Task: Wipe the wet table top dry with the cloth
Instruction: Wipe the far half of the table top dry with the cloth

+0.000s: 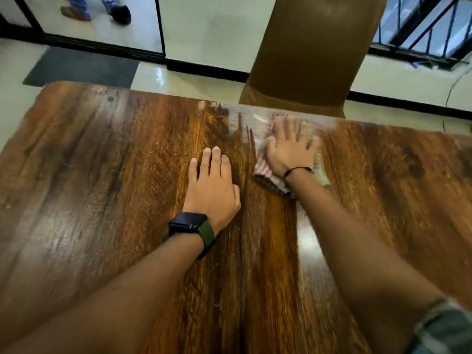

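Forearms reach out over the table: left hand flat & empty mid-top, right hand w/ fingers spread, pressing the cloth near the far edge, its long axis running toward me.

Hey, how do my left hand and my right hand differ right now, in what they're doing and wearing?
The left hand lies flat on bare table top; the right hand presses flat on the cloth near the far edge. The left wrist wears a black watch on a green strap; the right wears a thin black band. The right is motion-blurred; the left is sharp. Both have straight fingers, palms down.
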A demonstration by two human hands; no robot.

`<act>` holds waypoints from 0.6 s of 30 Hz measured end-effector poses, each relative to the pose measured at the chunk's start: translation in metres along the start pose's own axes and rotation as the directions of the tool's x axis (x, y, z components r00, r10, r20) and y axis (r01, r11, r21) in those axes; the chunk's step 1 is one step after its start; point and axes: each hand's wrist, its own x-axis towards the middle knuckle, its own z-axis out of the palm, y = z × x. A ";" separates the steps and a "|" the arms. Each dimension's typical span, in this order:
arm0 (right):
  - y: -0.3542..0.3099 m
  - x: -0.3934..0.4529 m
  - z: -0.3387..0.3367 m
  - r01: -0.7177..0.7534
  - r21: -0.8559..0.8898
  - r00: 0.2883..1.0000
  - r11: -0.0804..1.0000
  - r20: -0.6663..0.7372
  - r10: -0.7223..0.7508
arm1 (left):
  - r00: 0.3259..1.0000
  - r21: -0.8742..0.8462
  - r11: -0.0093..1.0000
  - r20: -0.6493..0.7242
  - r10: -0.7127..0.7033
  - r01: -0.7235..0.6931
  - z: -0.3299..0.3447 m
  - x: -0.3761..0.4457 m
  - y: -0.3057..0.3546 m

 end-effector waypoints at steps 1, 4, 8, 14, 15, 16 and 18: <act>-0.027 -0.002 0.004 0.098 -0.005 0.995 0.995 -0.008 -0.098 | 1.000 0.016 1.000 0.001 -0.002 0.002 0.001 0.001 0.000; -0.064 -0.011 0.007 0.304 0.012 0.953 0.953 0.001 -0.304 | 0.999 0.032 0.999 -0.032 0.003 -0.001 0.001 -0.001 -0.002; 0.016 0.020 -0.004 0.268 -0.005 0.963 0.963 0.021 -0.268 | 0.999 -0.015 1.000 -0.027 0.020 -0.021 0.002 -0.002 -0.005; 0.085 0.042 -0.016 -0.018 -0.018 0.999 1.000 0.027 0.019 | 0.999 -0.013 1.000 -0.019 -0.028 0.028 0.004 0.004 0.001; 0.076 0.042 -0.015 -0.031 -0.025 0.999 0.999 0.016 0.032 | 0.999 -0.015 0.999 -0.021 -0.031 0.031 0.006 0.004 0.002; 0.062 0.043 -0.013 -0.024 -0.033 1.000 0.999 0.006 0.025 | 0.999 -0.014 1.000 -0.023 -0.029 0.028 0.007 0.004 0.002; 0.022 0.042 -0.007 0.082 -0.064 0.997 0.995 -0.002 -0.082 | 0.999 0.006 1.000 -0.028 -0.022 0.022 0.008 0.004 0.003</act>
